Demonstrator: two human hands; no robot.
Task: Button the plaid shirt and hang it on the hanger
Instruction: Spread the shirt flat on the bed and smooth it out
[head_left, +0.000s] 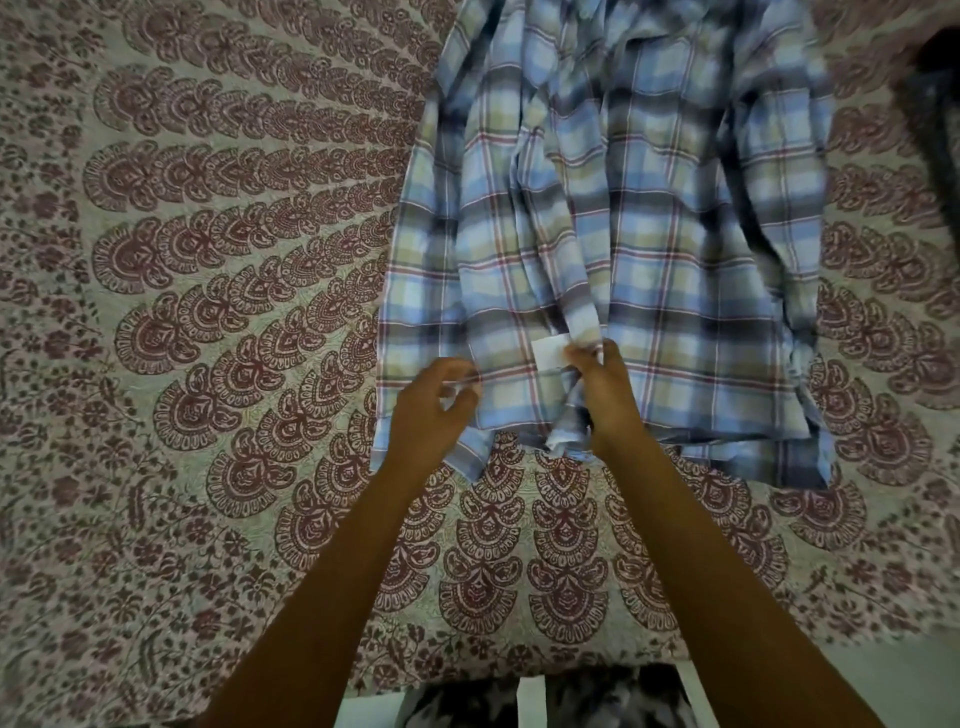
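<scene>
1. The blue, green and red plaid cotton shirt (649, 249) is lying on the maroon-printed bed cover (208, 260), hem nearest the person.
2. Fingers (453, 368) of the left hand (431, 410) are pinching one front edge; the right hand (605, 397) is pinching the other, beside a white label (549, 354).
3. Danger: the bunched fronts are inviting a mismatched button.

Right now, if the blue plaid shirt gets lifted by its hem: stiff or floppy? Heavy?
Probably floppy: the blue plaid fabric shirt bunches into soft folds where the right hand pinches its front edge. Likely light: the left hand holds its edge with just a fingertip pinch. It may drag rather than slide on the textured maroon-printed bedspread.
</scene>
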